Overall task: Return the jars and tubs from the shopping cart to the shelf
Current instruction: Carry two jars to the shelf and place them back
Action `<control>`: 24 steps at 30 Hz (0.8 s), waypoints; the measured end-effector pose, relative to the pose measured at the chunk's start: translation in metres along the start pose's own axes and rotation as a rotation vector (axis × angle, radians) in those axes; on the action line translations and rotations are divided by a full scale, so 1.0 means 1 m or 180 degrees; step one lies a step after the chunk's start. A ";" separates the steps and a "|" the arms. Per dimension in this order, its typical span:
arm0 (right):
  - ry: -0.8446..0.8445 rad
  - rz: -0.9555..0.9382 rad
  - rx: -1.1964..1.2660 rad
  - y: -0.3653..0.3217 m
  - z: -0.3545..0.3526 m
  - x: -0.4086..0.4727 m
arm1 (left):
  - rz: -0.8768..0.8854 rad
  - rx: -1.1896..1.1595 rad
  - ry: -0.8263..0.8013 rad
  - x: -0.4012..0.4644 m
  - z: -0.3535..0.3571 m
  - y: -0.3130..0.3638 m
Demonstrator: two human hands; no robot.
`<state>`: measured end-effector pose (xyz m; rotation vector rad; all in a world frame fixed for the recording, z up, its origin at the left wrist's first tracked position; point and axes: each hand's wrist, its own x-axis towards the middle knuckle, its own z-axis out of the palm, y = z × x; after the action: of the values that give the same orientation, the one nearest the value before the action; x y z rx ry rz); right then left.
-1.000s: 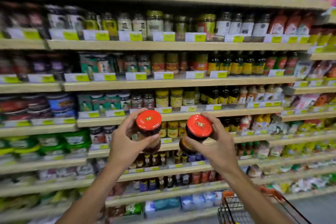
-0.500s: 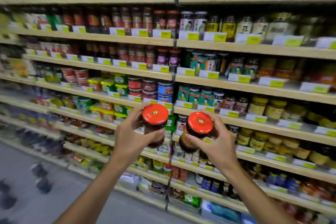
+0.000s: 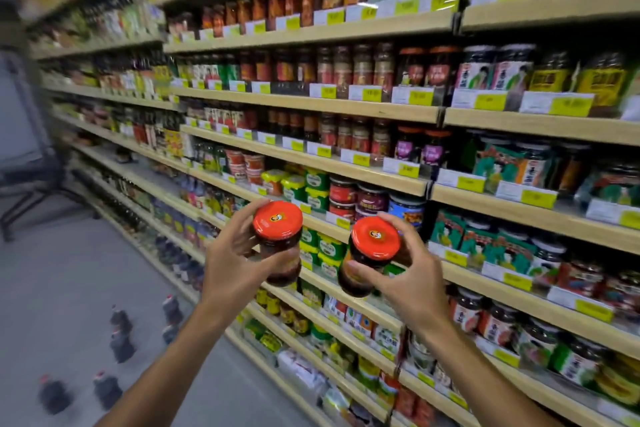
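I hold two dark sauce jars with orange-red lids at chest height in front of the shelves. My left hand (image 3: 235, 260) grips the left jar (image 3: 278, 229) round its body, upright. My right hand (image 3: 412, 274) grips the right jar (image 3: 374, 243), which tilts slightly to the left. The two jars are a little apart from each other. Behind them runs the long wooden shelf unit (image 3: 311, 159), packed with jars, tubs and bottles behind yellow price tags. The shopping cart is out of view.
Several dark bottles (image 3: 119, 333) stand on the grey floor at the lower left, close to the shelf base. A dark chair-like frame (image 3: 31, 184) stands at the far left. Green and red tubs (image 3: 311, 184) fill the shelf just behind my hands.
My view has swung to the left along the aisle; the cart has gone from sight and the floor with bottles has come in. Both hands keep the same grip on the jars.
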<state>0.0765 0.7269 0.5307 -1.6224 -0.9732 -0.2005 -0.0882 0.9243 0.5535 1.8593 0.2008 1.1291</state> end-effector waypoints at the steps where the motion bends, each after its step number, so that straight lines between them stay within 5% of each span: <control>1: -0.0039 -0.0013 0.0036 0.003 0.004 0.009 | -0.0006 0.0018 0.0068 0.005 -0.002 -0.002; 12: -0.0290 -0.0171 0.0176 0.017 0.080 0.075 | -0.0030 0.0160 0.0430 0.049 -0.052 -0.063; 24: -0.0078 -0.0086 0.0024 0.000 0.236 0.144 | -0.0155 0.0153 -0.0002 0.139 -0.180 -0.160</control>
<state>0.0821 1.0024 0.5443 -1.6090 -1.0138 -0.1956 -0.1005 1.2017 0.5442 1.8869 0.2736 1.0988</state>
